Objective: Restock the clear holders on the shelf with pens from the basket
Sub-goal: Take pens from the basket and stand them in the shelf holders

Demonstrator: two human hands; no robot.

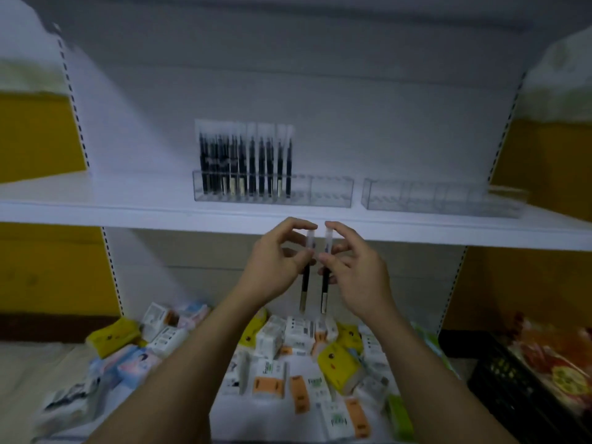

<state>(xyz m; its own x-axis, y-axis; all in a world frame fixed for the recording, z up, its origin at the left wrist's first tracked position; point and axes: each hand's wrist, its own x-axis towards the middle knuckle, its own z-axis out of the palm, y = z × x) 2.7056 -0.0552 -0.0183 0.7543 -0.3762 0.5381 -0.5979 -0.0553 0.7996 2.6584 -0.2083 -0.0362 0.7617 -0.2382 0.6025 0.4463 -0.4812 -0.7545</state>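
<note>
I have two thin black pens with clear caps, one in each hand. Both stand straight up, caps on top, side by side and almost touching. The left pen is pinched in the curled fingers of the left hand. The right pen is pinched the same way by the right hand. They hang just under the front edge of the white shelf. The long clear plastic holder sits on that shelf, up and back from the hands. A row of black pens fills its left part, and the free slots at its right end are almost right above my two pens. I think the move is up, forward, then down, keeping the pens upright. The right hand is a bit nearer those slots. A second clear holder stands further right, and I see no pens in it. Small bright packets lie on the lower shelf below.
</note>
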